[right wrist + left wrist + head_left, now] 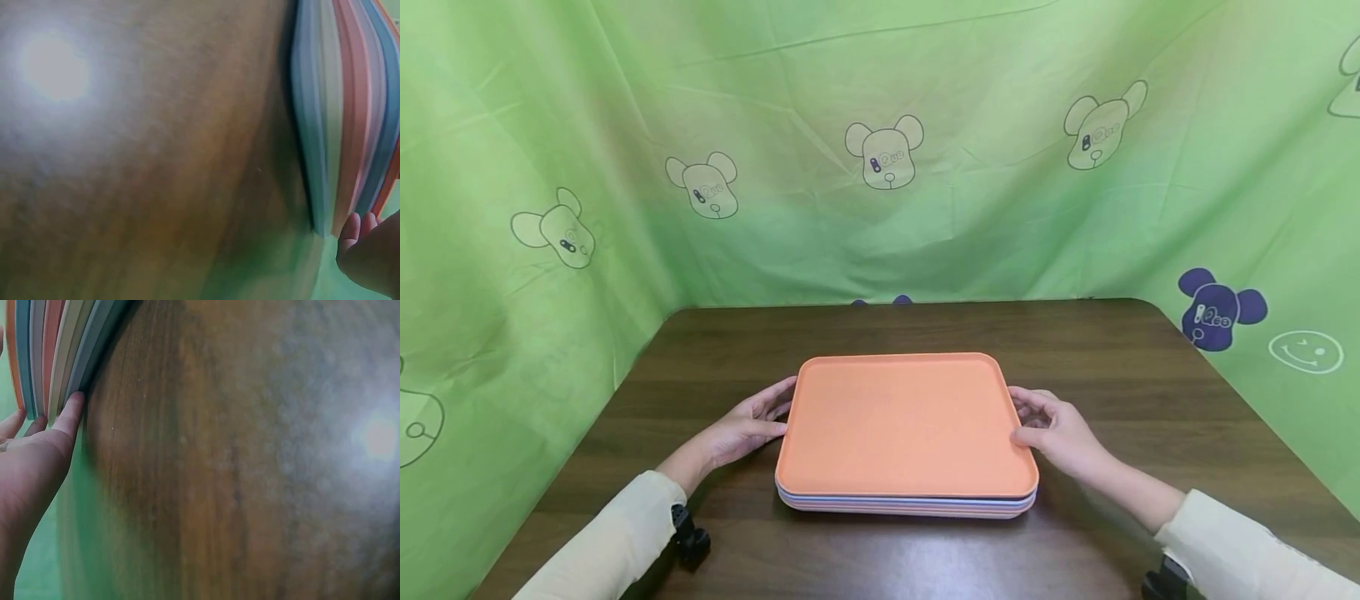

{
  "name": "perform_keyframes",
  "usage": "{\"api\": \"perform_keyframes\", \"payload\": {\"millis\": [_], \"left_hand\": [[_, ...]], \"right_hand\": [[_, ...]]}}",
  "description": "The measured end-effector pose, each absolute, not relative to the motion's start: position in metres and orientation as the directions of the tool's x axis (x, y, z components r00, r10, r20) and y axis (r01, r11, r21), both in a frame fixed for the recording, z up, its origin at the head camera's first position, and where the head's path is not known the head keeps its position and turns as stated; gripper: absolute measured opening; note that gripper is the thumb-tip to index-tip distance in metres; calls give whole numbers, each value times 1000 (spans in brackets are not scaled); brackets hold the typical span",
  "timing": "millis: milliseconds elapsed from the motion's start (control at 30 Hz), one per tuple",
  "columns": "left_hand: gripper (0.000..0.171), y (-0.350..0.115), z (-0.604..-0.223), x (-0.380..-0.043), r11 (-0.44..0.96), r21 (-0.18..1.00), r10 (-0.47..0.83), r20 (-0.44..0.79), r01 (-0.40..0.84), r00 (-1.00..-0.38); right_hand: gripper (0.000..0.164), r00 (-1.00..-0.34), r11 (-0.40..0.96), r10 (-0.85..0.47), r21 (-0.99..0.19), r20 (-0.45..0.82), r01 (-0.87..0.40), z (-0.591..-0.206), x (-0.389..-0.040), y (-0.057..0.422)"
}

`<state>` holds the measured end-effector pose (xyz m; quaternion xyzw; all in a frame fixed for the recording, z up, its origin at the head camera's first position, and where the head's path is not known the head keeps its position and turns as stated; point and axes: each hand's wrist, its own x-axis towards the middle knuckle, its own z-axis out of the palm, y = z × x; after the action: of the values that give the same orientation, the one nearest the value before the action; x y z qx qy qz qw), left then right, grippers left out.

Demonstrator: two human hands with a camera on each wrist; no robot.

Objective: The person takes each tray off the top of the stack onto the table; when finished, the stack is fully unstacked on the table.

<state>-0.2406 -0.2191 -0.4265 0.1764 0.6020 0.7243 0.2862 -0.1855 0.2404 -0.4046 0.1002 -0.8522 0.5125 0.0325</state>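
A stack of rectangular trays lies on the table, topped by an orange tray (902, 425). Below it, thin edges in blue, lilac, pink, cream and grey-blue show in both wrist views, such as the pink tray (354, 112). My left hand (748, 427) is at the stack's left side, its fingers extended and fingertips touching the tray edges; one fingertip (76, 400) reaches the lowest tray. On the opposite side, my right hand (1060, 431) has its thumb on the orange tray's right rim and its fingers bent against the side, near the upper trays.
The dark wooden table (1097, 367) extends around the stack on all sides. Behind and beside it hangs a green curtain (775, 250) printed with bear heads. Each sleeve carries a black wrist device, such as the left device (690, 537).
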Motion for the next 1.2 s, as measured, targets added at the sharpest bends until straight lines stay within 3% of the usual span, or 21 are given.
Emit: {"api": "perform_keyframes", "payload": {"millis": [1200], "left_hand": [[87, -219, -428, -243, -5, 990, 614, -106, -138, -782]], "right_hand": [[56, -988, 451, -136, -883, 74, -129, -377, -200, 243]]}}
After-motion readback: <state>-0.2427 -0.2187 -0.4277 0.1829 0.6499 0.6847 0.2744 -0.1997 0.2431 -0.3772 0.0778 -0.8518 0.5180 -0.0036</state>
